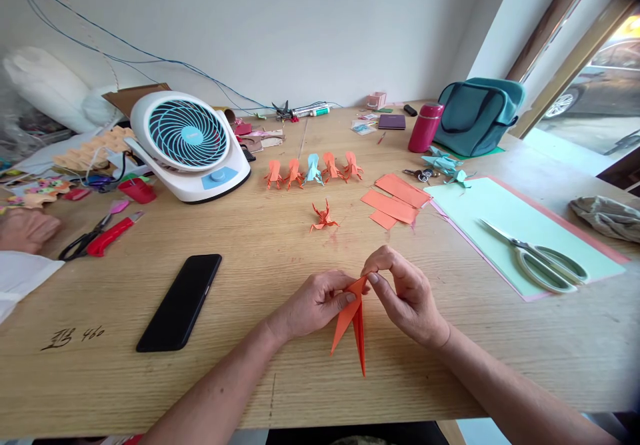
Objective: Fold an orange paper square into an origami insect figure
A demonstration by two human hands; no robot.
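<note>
Between my two hands is a folded piece of orange paper (354, 315), its narrow points hanging down over the wooden table. My left hand (320, 301) grips its upper part between thumb and fingers. With thumb and forefinger, my right hand (407, 295) pinches the paper's top tip. A small orange origami figure (324, 216) with thin pointed limbs lies just beyond my hands. Behind it stands a row of several folded paper figures, mostly orange, with one light blue figure (313, 169) in the middle. Orange paper strips (393, 205) lie to the right of them.
Scissors (543, 255) rest on pale green paper sheets (465, 221) at right. A black phone (180, 301), a red utility knife (113, 235) and a fan (193, 141) are at left. Another person's hand (27, 228) rests at the left edge. A pink bottle (425, 128) stands by a teal bag (475, 118).
</note>
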